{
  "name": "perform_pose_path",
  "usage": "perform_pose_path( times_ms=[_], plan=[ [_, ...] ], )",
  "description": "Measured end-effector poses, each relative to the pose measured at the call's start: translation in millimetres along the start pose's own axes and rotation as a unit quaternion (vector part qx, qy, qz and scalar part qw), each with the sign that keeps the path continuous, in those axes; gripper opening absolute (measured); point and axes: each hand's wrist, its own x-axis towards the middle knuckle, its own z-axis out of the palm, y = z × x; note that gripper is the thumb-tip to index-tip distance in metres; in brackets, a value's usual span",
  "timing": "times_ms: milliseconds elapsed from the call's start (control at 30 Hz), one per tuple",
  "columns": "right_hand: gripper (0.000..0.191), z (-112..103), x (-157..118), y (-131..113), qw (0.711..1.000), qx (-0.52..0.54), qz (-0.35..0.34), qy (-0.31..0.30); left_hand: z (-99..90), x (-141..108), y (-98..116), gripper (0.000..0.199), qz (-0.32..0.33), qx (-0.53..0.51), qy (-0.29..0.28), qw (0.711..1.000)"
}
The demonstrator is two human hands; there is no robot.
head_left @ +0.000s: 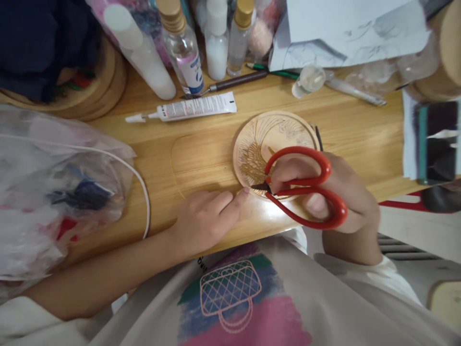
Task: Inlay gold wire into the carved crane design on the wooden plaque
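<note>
A round wooden disc (279,140) with a line drawing and gold thread laid along part of it lies on the table. My right hand (351,187) has its fingers through the handles of red-handled scissors (333,207). The dark blades point left over the disc's near edge. My left hand (209,218) rests at the disc's lower left, its index fingertip by the blade tips and the other fingers curled in. A thin gold thread (172,166) loops across the wood and passes under this hand; the grip on it is partly hidden.
A white glue tube (196,106), a brown-handled craft tool (237,81) and several bottles (187,62) stand or lie behind. Plastic bags (72,192) and a white cable (144,192) are left. Papers (345,33) lie behind, a phone (440,144) at right.
</note>
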Motion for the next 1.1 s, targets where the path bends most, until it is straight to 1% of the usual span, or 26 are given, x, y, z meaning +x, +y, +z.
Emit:
perform_pose_path(
  times_ms=[67,333,500,633,767,867,933,1000,1100],
  plan=[
    [0.038,-0.1,0.5,0.5,1.000,0.005,-0.007,-0.002,0.1,0.1,0.0,0.023,0.000,0.000,0.006,1.000],
    [0.035,-0.5,1.7,2.3,1.000,0.008,-0.028,-0.008,-0.5,0.7,0.3,0.022,0.002,-0.001,-0.003,1.000],
    [0.036,-2.2,4.9,2.3,0.999,0.016,-0.036,-0.037,1.2,0.2,0.8,0.022,-0.008,-0.006,0.006,1.000],
    [0.044,-4.9,7.2,1.1,0.998,-0.009,-0.026,-0.063,2.4,-0.7,0.7,0.020,-0.008,-0.011,0.010,1.000],
    [0.046,-7.7,8.4,-0.5,0.997,-0.034,-0.024,-0.065,3.0,-2.0,0.2,0.021,-0.004,-0.008,0.006,1.000],
    [0.044,-9.4,7.6,-1.3,0.997,-0.045,-0.028,-0.052,3.2,-2.3,-0.1,0.022,0.000,-0.001,0.003,1.000],
    [0.043,-11.0,5.5,-1.1,0.998,-0.051,-0.019,-0.037,3.1,-2.4,-0.2,0.022,0.000,0.004,0.004,1.000],
    [0.041,-13.5,2.1,0.5,0.999,-0.050,-0.007,-0.013,2.8,-2.5,-0.1,0.022,-0.002,0.004,0.004,1.000],
    [0.037,-18.3,-3.9,4.7,0.999,-0.039,-0.013,0.033,2.2,-2.7,0.2,0.021,-0.005,0.000,0.009,1.000]
  ],
)
